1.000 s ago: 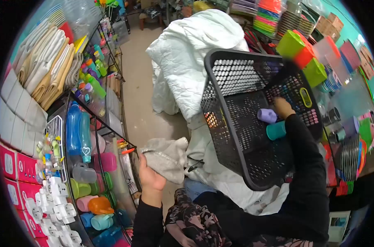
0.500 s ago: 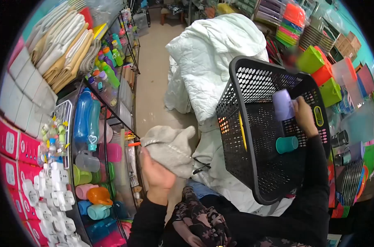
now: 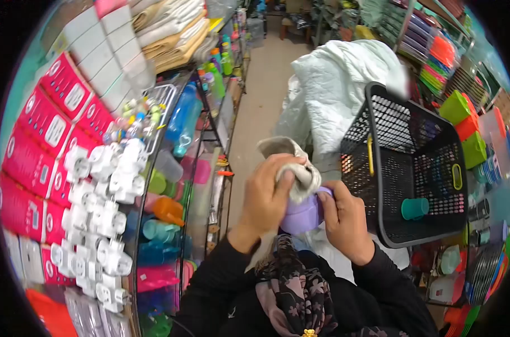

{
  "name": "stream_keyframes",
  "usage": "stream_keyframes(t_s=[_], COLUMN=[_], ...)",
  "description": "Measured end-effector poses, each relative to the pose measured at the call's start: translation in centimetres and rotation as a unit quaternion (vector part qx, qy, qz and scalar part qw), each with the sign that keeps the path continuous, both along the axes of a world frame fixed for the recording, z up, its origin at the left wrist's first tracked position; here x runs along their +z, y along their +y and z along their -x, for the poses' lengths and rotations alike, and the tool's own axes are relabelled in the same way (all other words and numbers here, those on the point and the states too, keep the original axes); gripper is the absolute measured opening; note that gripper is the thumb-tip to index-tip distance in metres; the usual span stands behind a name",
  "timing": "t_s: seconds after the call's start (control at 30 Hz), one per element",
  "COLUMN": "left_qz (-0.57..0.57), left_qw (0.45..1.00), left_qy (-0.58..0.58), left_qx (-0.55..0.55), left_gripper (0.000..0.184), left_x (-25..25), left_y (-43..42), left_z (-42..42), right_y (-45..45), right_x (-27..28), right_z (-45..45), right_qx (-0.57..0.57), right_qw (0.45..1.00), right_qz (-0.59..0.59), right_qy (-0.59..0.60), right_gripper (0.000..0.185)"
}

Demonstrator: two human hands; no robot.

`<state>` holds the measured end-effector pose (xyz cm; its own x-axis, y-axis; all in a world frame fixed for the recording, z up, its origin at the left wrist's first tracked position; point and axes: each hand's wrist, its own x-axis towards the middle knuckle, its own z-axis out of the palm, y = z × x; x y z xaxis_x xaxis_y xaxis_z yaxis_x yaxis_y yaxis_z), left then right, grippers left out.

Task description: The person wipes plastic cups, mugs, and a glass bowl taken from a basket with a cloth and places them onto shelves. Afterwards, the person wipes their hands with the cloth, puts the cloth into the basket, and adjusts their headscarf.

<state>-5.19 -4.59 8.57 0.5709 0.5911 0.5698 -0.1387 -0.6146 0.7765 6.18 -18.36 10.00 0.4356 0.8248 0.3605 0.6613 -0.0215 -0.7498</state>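
A purple mug (image 3: 301, 218) is held in front of my body. My right hand (image 3: 347, 224) is closed round its handle on the right side. My left hand (image 3: 266, 199) grips a light grey cloth (image 3: 286, 147), bunched and pressed at the mug's top; how far it goes inside I cannot tell. To the right, a black perforated basket (image 3: 385, 168) stands with a teal cup (image 3: 415, 208) lying in it.
White quilted fabric (image 3: 336, 84) is heaped beyond the basket. On the left, a metal rack (image 3: 136, 241) carries bottles and plastic mugs, near white plug adapters (image 3: 92, 219) and pink boxes (image 3: 33, 151). Stacked plates (image 3: 482, 247) stand on the right. A tiled aisle (image 3: 260, 95) runs ahead.
The purple mug has come out of the basket to my middle in my right hand. My left hand has brought the cloth over to its top. The view has swung left.
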Motion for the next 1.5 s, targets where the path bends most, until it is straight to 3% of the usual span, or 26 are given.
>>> stream_keyframes(t_s=[0.07, 0.1, 0.13, 0.2, 0.23, 0.27, 0.33, 0.37, 0.47, 0.53, 0.6, 0.63, 0.7, 0.77, 0.93, 1.0, 1.13, 1.23, 1.4, 1.5], left_qz=[0.188, 0.193, 0.255, 0.368, 0.371, 0.488, 0.661, 0.658, 0.602, 0.631, 0.645, 0.648, 0.644, 0.651, 0.672, 0.672, 0.656, 0.671, 0.674, 0.673], left_qw=[0.952, 0.954, 0.925, 0.850, 0.855, 0.827, 0.691, 0.694, 0.744, 0.684, 0.649, 0.654, 0.658, 0.651, 0.616, 0.606, 0.617, 0.590, 0.566, 0.578], left_qy=[0.157, 0.157, 0.167, 0.177, 0.173, 0.039, -0.234, -0.240, -0.276, -0.354, -0.392, -0.389, -0.378, -0.374, -0.364, -0.365, -0.372, -0.383, -0.383, -0.388], left_qx=[-0.185, -0.170, -0.226, -0.334, -0.320, -0.277, -0.174, -0.166, -0.093, -0.100, -0.095, -0.032, 0.096, 0.117, 0.192, 0.218, 0.226, 0.235, 0.282, 0.250], left_gripper=[0.043, 0.043, 0.044, 0.045, 0.045, 0.044, 0.043, 0.043, 0.044, 0.043, 0.043, 0.042, 0.041, 0.041, 0.042, 0.043, 0.041, 0.042, 0.043, 0.043], left_x=[0.1, -0.5, -1.9, -3.9, -4.6, -5.1, -6.4, -8.2, -12.0, -11.8, -12.4, -12.9, -13.8, -14.7, -15.2, -15.6, -17.2, -17.3, -17.2, -18.2], left_y=[2.2, 3.2, 4.5, 6.2, 6.0, 5.2, 3.5, 3.2, 2.4, 0.8, 0.1, 0.0, -0.1, -0.2, -1.8, -2.5, -4.2, -4.9, -5.2, -5.3], left_z=[2.5, 3.4, 4.2, 5.9, 6.6, 6.8, 6.5, 6.2, 5.2, 5.2, 5.1, 5.1, 5.6, 7.1, 10.9, 12.1, 14.5, 15.7, 16.6, 16.9], right_y=[1.4, 2.0, 2.6, 3.9, 4.6, 5.3, 6.6, 7.2, 9.9, 11.8, 14.1, 14.5, 14.1, 13.8, 18.2, 20.3, 24.5, 25.9, 27.8, 27.3], right_x=[-2.2, -3.1, -3.7, -4.5, -5.0, -5.7, -7.3, -8.1, -10.9, -12.7, -14.2, -14.9, -15.4, -15.7, -18.6, -18.7, -22.0, -22.8, -26.2, -26.4], right_z=[-0.1, 0.1, 0.3, 0.6, 0.9, 1.4, 2.3, 2.7, 4.3, 4.9, 5.2, 5.6, 7.0, 8.3, 9.7, 11.2, 14.9, 17.2, 19.7, 20.2], right_qx=[0.078, 0.118, 0.134, 0.171, 0.184, 0.198, 0.162, 0.140, 0.101, 0.077, -0.005, -0.044, -0.023, 0.010, 0.008, 0.043, 0.140, 0.197, 0.203, 0.209], right_qw=[0.996, 0.990, 0.988, 0.936, 0.891, 0.888, 0.820, 0.778, 0.815, 0.828, 0.961, 0.983, 0.988, 0.993, 0.993, 0.983, 0.971, 0.961, 0.964, 0.968], right_qz=[0.009, 0.014, 0.017, 0.101, 0.146, 0.150, 0.127, 0.116, 0.073, 0.052, -0.081, -0.145, -0.129, -0.111, -0.074, 0.017, -0.054, -0.054, -0.072, -0.015], right_qy=[0.049, 0.074, 0.077, 0.290, 0.388, 0.387, 0.534, 0.601, 0.567, 0.553, 0.263, 0.104, 0.085, 0.035, 0.087, 0.179, 0.188, 0.185, 0.155, 0.134], right_gripper=[0.012, 0.013, 0.013, 0.017, 0.019, 0.019, 0.021, 0.022, 0.024, 0.024, 0.024, 0.024, 0.023, 0.023, 0.019, 0.018, 0.019, 0.020, 0.021, 0.022])
